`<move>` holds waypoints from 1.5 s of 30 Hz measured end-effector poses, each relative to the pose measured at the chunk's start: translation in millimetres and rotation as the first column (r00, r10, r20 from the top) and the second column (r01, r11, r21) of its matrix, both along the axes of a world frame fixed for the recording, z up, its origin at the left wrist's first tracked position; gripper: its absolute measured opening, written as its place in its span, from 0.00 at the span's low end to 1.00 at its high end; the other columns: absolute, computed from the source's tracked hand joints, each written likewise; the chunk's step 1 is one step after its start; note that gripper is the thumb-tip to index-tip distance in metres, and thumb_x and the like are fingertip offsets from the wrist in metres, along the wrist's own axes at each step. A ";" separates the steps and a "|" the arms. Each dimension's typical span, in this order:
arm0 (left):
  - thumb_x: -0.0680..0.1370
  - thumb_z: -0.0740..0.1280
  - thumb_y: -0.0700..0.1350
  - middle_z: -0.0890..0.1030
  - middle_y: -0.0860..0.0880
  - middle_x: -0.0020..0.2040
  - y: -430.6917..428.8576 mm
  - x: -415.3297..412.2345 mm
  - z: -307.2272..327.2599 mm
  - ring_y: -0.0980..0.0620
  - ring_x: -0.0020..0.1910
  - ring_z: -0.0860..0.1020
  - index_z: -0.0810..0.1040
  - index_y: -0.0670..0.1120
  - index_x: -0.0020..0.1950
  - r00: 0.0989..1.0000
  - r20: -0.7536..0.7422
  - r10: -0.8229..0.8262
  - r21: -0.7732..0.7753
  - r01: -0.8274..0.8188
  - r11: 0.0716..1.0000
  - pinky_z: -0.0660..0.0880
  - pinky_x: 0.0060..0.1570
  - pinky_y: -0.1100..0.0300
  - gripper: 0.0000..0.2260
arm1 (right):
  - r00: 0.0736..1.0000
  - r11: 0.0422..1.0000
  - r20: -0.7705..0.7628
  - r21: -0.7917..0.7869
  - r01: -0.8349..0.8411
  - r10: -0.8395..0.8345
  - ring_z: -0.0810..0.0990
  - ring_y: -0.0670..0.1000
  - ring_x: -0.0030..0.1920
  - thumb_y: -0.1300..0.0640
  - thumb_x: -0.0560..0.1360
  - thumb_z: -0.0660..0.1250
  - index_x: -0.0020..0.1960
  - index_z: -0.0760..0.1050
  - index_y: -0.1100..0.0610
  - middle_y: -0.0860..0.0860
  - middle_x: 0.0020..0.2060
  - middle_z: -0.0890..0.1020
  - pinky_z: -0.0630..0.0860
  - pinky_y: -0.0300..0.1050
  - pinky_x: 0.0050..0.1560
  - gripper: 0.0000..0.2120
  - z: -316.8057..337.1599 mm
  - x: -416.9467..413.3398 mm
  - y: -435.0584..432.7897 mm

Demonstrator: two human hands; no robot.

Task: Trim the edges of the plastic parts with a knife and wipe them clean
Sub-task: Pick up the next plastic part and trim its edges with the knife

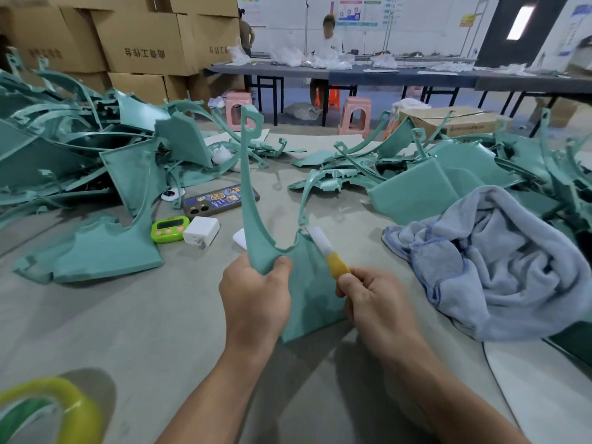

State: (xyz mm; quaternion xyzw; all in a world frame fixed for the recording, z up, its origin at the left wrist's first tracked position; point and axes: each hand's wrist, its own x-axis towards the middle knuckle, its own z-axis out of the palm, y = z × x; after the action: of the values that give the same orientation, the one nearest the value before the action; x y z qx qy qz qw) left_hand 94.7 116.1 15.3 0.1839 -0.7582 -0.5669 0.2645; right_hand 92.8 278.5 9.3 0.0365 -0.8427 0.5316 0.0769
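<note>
Two hands worked just left of the crumpled blue towel [499, 261], which lay on the grey table [144, 322]. The left hand [253, 293] had its grip closed on a green plastic part [307, 290], thumb on the near face and fingers curled behind. It held the part upright, with the long thin arm reaching up and away from the person. The right hand [374, 299], the nearer one to the towel, had its grip closed on the yellow handle of a knife [330, 254]. The pale blade end lay against the part's towel-side edge, though blur hid whether it was cutting. By that, trimming looked to be in hand and wiping not yet begun, since nothing touched the towel.

Several things could have gone wrong from there. The part was held only low down, so pressure from the blade might have flexed it and let the edge be gouged rather than shaved. A slip along that edge toward the notch could have carried the blade toward the left thumb, which sat close by. More green parts were heaped left of the towel [80, 155] and beyond it [432, 174], so a finished piece dropped carelessly might have been lost among untrimmed ones. A phone [221, 200] lay farther left of the towel, within reach of the swinging arm.
</note>
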 end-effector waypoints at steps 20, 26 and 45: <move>0.66 0.70 0.52 0.82 0.54 0.31 -3.8 -5.4 0.8 0.50 0.32 0.80 0.81 0.44 0.35 0.998 0.047 -0.028 0.098 0.023 0.995 0.79 0.35 0.50 0.11 | 0.989 0.983 -0.076 0.119 0.137 -0.128 0.68 0.54 0.29 0.52 0.72 0.63 0.37 0.74 0.62 0.52 0.23 0.69 0.68 0.53 0.32 0.13 1.2 -4.9 2.2; 0.68 0.71 0.51 0.81 0.56 0.29 -4.3 -6.6 -0.3 0.52 0.30 0.78 0.80 0.45 0.35 0.999 0.037 -0.036 0.067 0.034 0.997 0.76 0.34 0.55 0.10 | 0.995 0.983 -0.074 -0.175 0.054 -0.068 0.64 0.49 0.25 0.54 0.70 0.63 0.36 0.74 0.60 0.48 0.21 0.68 0.61 0.46 0.27 0.10 9.9 1.8 1.6; 0.68 0.70 0.51 0.76 0.52 0.29 -6.7 -12.3 0.6 0.53 0.29 0.72 0.78 0.42 0.38 0.982 -0.028 -0.185 0.141 0.187 0.972 0.70 0.30 0.55 0.12 | 0.976 0.999 -0.212 0.030 -0.043 0.049 0.62 0.46 0.29 0.52 0.74 0.64 0.35 0.66 0.60 0.46 0.26 0.64 0.59 0.47 0.30 0.15 10.6 2.0 8.6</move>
State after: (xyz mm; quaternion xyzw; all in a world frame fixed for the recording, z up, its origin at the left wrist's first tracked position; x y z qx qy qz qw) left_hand 82.4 109.4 15.9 0.1262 -0.7276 -0.6433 0.2020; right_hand 94.7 287.1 19.8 0.1137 -0.8353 0.5154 0.1540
